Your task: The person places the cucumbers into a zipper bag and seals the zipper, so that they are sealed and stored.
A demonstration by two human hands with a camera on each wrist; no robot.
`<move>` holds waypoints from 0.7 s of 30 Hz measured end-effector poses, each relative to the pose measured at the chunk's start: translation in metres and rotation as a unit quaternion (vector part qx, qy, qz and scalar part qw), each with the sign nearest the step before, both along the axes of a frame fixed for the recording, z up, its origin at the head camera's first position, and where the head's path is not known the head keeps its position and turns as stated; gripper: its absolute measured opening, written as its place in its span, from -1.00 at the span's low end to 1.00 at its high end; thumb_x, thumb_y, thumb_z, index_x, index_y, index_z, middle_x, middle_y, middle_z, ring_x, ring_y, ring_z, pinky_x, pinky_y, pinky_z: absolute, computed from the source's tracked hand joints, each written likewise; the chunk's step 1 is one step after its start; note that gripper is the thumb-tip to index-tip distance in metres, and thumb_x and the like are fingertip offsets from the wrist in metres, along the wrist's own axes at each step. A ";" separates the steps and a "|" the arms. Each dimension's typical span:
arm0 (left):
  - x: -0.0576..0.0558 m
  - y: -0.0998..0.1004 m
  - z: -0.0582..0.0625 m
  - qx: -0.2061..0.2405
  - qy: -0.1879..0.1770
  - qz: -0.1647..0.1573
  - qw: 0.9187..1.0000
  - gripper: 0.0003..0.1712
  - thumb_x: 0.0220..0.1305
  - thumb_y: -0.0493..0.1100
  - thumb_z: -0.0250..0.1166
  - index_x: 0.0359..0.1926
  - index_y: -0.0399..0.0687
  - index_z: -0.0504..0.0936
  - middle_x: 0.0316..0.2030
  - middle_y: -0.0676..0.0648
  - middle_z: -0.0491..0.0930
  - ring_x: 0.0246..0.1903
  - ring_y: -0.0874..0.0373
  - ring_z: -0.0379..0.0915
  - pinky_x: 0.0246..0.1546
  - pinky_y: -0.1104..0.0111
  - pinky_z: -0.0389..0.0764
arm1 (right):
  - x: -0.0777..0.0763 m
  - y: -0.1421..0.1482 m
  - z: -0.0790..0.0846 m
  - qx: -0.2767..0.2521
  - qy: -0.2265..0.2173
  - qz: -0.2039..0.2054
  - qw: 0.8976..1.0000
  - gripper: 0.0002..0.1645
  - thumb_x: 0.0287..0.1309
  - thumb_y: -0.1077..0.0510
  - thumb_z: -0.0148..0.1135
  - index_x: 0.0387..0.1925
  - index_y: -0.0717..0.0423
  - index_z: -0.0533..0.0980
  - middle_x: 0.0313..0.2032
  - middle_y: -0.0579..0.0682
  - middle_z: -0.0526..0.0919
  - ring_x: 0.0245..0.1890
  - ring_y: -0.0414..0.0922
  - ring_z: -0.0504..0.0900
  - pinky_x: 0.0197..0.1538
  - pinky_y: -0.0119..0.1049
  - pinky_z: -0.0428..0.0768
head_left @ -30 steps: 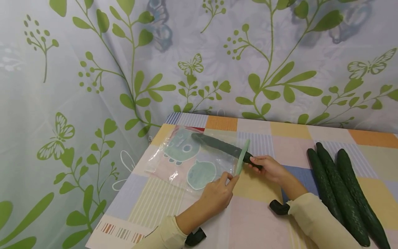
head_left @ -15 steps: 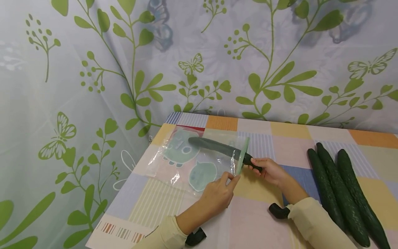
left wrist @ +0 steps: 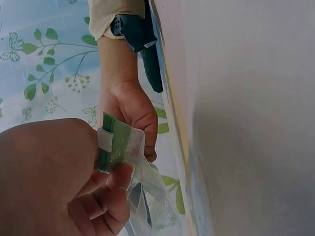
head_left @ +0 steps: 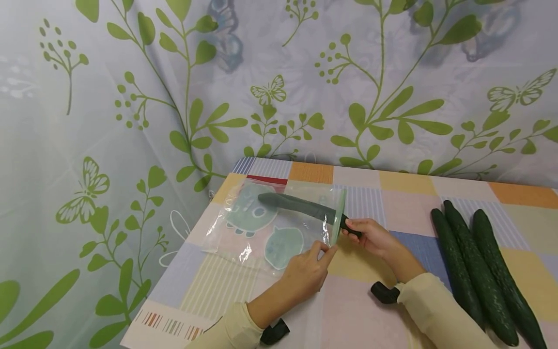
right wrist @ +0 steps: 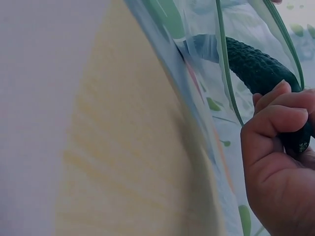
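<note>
A clear zip bag [head_left: 235, 242] with pale green cartoon prints lies on the table, its green zip edge facing right. My left hand [head_left: 305, 271] pinches the near corner of that edge; the left wrist view shows the green strip [left wrist: 117, 142] with a whitish slider between thumb and fingers. Most of a dark green cucumber [head_left: 301, 205] is inside the bag. My right hand [head_left: 372, 238] grips the cucumber's right end, which sticks out past the opening. In the right wrist view the bumpy cucumber [right wrist: 256, 66] passes between the two parted zip edges, fingers curled round its end.
Three cucumbers [head_left: 481, 261] lie side by side at the right of the patchwork tablecloth [head_left: 357, 300]. A leaf-printed curtain [head_left: 305, 87] hangs behind and to the left of the table. A white cord [head_left: 176, 225] loops by the left table edge.
My right hand has moved slightly left, pushing the cucumber deeper into the bag. The cucumber's far tip has shifted left. The left hand keeps its place at the bag's corner.
</note>
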State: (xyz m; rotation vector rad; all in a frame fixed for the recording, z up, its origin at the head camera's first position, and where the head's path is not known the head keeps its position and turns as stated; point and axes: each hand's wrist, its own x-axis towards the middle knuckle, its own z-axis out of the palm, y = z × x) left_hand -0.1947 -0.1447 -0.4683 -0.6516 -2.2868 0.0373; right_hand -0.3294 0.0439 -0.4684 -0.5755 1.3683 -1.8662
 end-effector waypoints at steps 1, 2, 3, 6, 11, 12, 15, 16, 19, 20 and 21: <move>0.000 0.000 0.000 0.001 0.001 -0.001 1.000 -0.53 -0.07 -0.23 0.22 -0.03 0.02 0.59 -0.27 0.04 0.46 -0.65 0.32 0.42 -0.77 0.54 0.36 | -0.001 -0.002 0.000 0.005 0.000 -0.005 1.000 -0.61 0.33 0.24 -0.17 -0.47 0.10 0.57 -0.53 -0.15 0.54 -0.62 -0.35 0.39 -0.47 -0.55 0.39; 0.000 0.000 0.000 0.001 0.001 -0.003 1.000 -0.54 -0.07 -0.23 0.22 -0.03 0.02 0.59 -0.27 0.04 0.46 -0.65 0.32 0.42 -0.77 0.54 0.36 | -0.001 -0.003 0.001 0.010 0.000 -0.010 1.000 -0.60 0.33 0.24 -0.17 -0.49 0.09 0.57 -0.54 -0.16 0.53 -0.63 -0.35 0.38 -0.48 -0.55 0.38; 0.000 0.000 0.000 0.002 0.002 -0.004 1.000 -0.54 -0.07 -0.24 0.22 -0.03 0.02 0.59 -0.27 0.04 0.47 -0.65 0.32 0.42 -0.77 0.54 0.36 | -0.002 -0.005 0.002 0.012 -0.002 -0.014 1.000 -0.61 0.33 0.23 -0.16 -0.49 0.08 0.57 -0.54 -0.15 0.53 -0.64 -0.35 0.38 -0.48 -0.55 0.37; 0.000 -0.001 0.001 0.002 0.002 -0.006 1.000 -0.55 -0.05 -0.24 0.21 -0.03 0.02 0.59 -0.27 0.04 0.47 -0.65 0.33 0.41 -0.76 0.54 0.36 | -0.004 -0.009 0.003 0.018 -0.006 -0.023 1.000 -0.61 0.33 0.20 -0.15 -0.49 0.05 0.57 -0.54 -0.15 0.52 -0.66 -0.35 0.37 -0.52 -0.56 0.36; -0.001 -0.002 0.001 0.001 0.003 -0.007 1.000 -0.57 -0.03 -0.25 0.19 -0.04 0.02 0.59 -0.27 0.04 0.47 -0.64 0.33 0.42 -0.74 0.54 0.38 | -0.007 -0.016 0.003 0.020 0.000 -0.027 0.999 -0.62 0.34 0.15 -0.14 -0.49 0.02 0.57 -0.55 -0.15 0.51 -0.70 -0.34 0.33 -0.57 -0.55 0.31; -0.001 -0.002 0.001 0.000 0.004 -0.007 1.000 -0.58 -0.02 -0.25 0.18 -0.04 0.02 0.59 -0.27 0.04 0.47 -0.64 0.33 0.42 -0.74 0.54 0.38 | -0.007 -0.017 0.003 0.016 -0.003 -0.027 1.000 -0.61 0.34 0.15 -0.15 -0.49 0.02 0.57 -0.56 -0.15 0.50 -0.71 -0.35 0.32 -0.57 -0.55 0.30; -0.001 -0.003 0.000 0.000 0.012 -0.009 1.000 -0.59 0.01 -0.26 0.13 -0.05 0.00 0.59 -0.28 0.04 0.46 -0.65 0.33 0.42 -0.74 0.55 0.37 | -0.007 -0.021 0.001 -0.008 -0.015 -0.022 1.000 -0.60 0.34 0.16 -0.17 -0.49 0.04 0.57 -0.59 -0.17 0.50 -0.72 -0.35 0.32 -0.59 -0.56 0.28; -0.001 -0.003 0.000 0.001 0.014 -0.010 1.000 -0.59 0.02 -0.26 0.11 -0.05 0.00 0.59 -0.28 0.04 0.46 -0.64 0.33 0.42 -0.74 0.55 0.37 | -0.006 -0.022 0.000 -0.019 -0.020 -0.017 0.999 -0.59 0.35 0.17 -0.19 -0.48 0.05 0.58 -0.59 -0.18 0.50 -0.72 -0.36 0.33 -0.59 -0.57 0.28; -0.002 -0.003 0.000 0.004 0.020 -0.018 1.000 -0.59 0.04 -0.27 0.06 -0.05 0.00 0.59 -0.28 0.04 0.46 -0.65 0.33 0.41 -0.74 0.56 0.37 | -0.006 -0.027 -0.001 -0.048 -0.020 0.002 0.999 -0.51 0.37 0.20 -0.28 -0.41 0.07 0.62 -0.68 -0.21 0.47 -0.74 -0.37 0.31 -0.58 -0.58 0.28; -0.002 -0.003 0.000 0.007 0.022 -0.021 1.000 -0.59 0.04 -0.27 0.06 -0.06 0.00 0.59 -0.29 0.04 0.46 -0.65 0.33 0.41 -0.74 0.56 0.36 | -0.006 -0.028 -0.001 -0.054 -0.020 0.007 0.998 -0.47 0.38 0.22 -0.32 -0.38 0.07 0.64 -0.72 -0.22 0.45 -0.75 -0.37 0.30 -0.58 -0.57 0.25; -0.002 -0.003 0.000 0.008 0.023 -0.024 0.999 -0.59 0.03 -0.27 0.05 -0.05 0.00 0.59 -0.29 0.04 0.46 -0.65 0.32 0.40 -0.74 0.56 0.36 | -0.006 -0.030 0.000 -0.059 -0.020 0.010 0.998 -0.45 0.38 0.22 -0.34 -0.35 0.07 0.65 -0.74 -0.22 0.44 -0.75 -0.37 0.29 -0.58 -0.56 0.23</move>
